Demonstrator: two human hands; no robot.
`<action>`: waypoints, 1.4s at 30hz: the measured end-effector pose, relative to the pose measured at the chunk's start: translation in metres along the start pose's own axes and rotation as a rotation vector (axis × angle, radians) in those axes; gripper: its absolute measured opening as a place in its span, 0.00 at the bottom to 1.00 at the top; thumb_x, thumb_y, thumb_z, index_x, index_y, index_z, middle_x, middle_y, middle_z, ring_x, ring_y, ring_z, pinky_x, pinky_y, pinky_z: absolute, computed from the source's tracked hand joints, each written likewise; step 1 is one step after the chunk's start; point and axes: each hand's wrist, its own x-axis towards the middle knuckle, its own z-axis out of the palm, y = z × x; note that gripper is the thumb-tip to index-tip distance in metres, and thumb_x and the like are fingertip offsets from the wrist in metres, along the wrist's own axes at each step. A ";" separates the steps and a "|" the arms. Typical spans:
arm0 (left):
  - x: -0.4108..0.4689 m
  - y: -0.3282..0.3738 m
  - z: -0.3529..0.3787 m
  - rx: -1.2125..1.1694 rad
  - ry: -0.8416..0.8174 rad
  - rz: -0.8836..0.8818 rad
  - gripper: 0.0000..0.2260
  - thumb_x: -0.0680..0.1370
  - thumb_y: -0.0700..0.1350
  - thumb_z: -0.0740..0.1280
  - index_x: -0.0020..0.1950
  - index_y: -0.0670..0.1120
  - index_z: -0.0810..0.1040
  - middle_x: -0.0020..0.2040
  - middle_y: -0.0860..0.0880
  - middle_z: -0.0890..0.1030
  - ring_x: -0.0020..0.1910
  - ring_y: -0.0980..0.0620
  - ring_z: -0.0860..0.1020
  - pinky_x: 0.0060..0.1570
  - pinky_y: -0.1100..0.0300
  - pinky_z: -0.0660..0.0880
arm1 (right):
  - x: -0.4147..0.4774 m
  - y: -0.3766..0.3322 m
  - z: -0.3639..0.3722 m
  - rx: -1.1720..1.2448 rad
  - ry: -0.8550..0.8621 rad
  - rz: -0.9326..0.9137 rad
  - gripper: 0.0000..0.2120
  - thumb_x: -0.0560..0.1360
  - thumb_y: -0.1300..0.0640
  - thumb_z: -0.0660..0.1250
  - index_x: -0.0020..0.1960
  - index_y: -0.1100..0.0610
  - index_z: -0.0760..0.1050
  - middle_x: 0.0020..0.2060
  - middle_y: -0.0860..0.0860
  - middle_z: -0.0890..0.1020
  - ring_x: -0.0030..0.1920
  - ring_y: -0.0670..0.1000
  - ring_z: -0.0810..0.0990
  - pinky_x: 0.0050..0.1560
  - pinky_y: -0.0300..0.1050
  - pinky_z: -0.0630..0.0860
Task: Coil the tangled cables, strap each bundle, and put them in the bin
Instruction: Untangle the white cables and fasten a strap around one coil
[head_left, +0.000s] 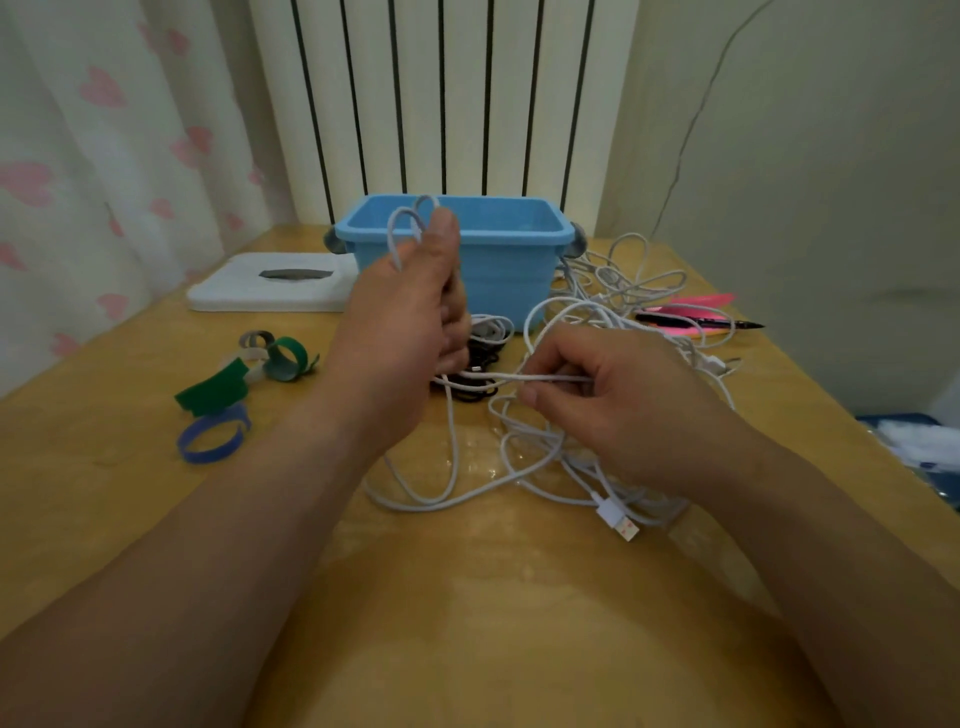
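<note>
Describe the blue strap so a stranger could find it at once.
Start at the light blue bin at the back of the wooden table. On the table's left side, the blue strap lies nearest the viewer, just in front of the flat green strap. It is the only blue one there, curled into an open ring.

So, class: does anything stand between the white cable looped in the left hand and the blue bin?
Nothing visible does. The left hand holds the white cable loops right in front of the blue bin, whose top is open. The cable trails into the tangle, pinched by the right hand.
</note>
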 end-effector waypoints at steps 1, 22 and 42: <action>0.002 0.001 -0.004 0.094 0.031 0.040 0.19 0.87 0.59 0.61 0.41 0.51 0.68 0.31 0.52 0.65 0.28 0.54 0.61 0.25 0.60 0.61 | 0.000 0.002 -0.003 -0.021 -0.002 0.005 0.04 0.78 0.47 0.74 0.47 0.44 0.80 0.37 0.40 0.82 0.40 0.42 0.81 0.40 0.46 0.77; -0.014 -0.019 0.007 0.760 -0.461 0.265 0.07 0.83 0.55 0.70 0.57 0.54 0.82 0.45 0.55 0.84 0.46 0.55 0.83 0.45 0.56 0.80 | 0.001 0.004 -0.024 0.275 0.158 -0.067 0.02 0.79 0.54 0.75 0.47 0.51 0.83 0.37 0.53 0.82 0.39 0.55 0.80 0.42 0.56 0.76; -0.010 -0.009 0.005 0.124 -0.373 0.076 0.19 0.84 0.59 0.63 0.39 0.50 0.70 0.31 0.48 0.65 0.27 0.49 0.67 0.31 0.57 0.67 | 0.003 -0.006 -0.025 0.332 0.613 -0.076 0.08 0.85 0.55 0.66 0.57 0.57 0.83 0.38 0.51 0.81 0.40 0.50 0.80 0.42 0.42 0.77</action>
